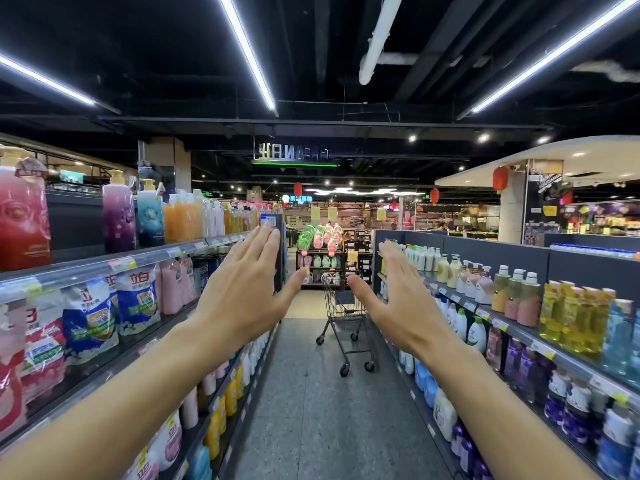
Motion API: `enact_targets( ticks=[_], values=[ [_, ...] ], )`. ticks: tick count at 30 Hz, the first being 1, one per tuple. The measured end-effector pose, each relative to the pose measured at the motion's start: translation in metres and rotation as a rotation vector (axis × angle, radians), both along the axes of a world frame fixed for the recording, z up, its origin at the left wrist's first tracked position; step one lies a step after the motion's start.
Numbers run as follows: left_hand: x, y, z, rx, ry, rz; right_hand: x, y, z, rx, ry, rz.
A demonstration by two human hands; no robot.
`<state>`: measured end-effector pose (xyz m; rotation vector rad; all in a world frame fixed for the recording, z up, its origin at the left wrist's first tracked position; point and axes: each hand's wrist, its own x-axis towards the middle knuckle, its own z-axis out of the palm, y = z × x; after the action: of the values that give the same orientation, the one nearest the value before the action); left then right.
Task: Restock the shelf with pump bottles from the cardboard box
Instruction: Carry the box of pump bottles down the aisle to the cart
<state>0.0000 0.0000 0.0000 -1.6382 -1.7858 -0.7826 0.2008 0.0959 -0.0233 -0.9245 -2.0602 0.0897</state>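
I stand in a shop aisle with both arms stretched forward. My left hand [242, 292] and my right hand [398, 303] are raised at chest height, backs toward me, fingers spread, holding nothing. Pump bottles [119, 216] in purple, teal and orange stand on the top left shelf [104, 263]. More pump bottles [516, 296] line the right shelf [540, 341]. No cardboard box is in view.
A wire shopping trolley [346, 313] stands in the aisle a few steps ahead, nearer the right shelving. Refill pouches [90, 317] fill the left middle shelf. Grey floor [311, 410] runs between the shelves. A display stand [320, 251] closes the aisle's far end.
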Motion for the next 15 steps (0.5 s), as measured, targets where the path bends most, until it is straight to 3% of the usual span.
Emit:
enact_targets(
  ticks=[9,15],
  values=[
    [-0.001,0.01,-0.022,0.004,0.013,-0.029,0.0,0.006,-0.015,-0.008,0.009,0.006],
    [0.004,0.016,-0.085,-0.122,-0.043,0.001,-0.005,0.015,-0.082,-0.138,-0.023,0.038]
  ],
)
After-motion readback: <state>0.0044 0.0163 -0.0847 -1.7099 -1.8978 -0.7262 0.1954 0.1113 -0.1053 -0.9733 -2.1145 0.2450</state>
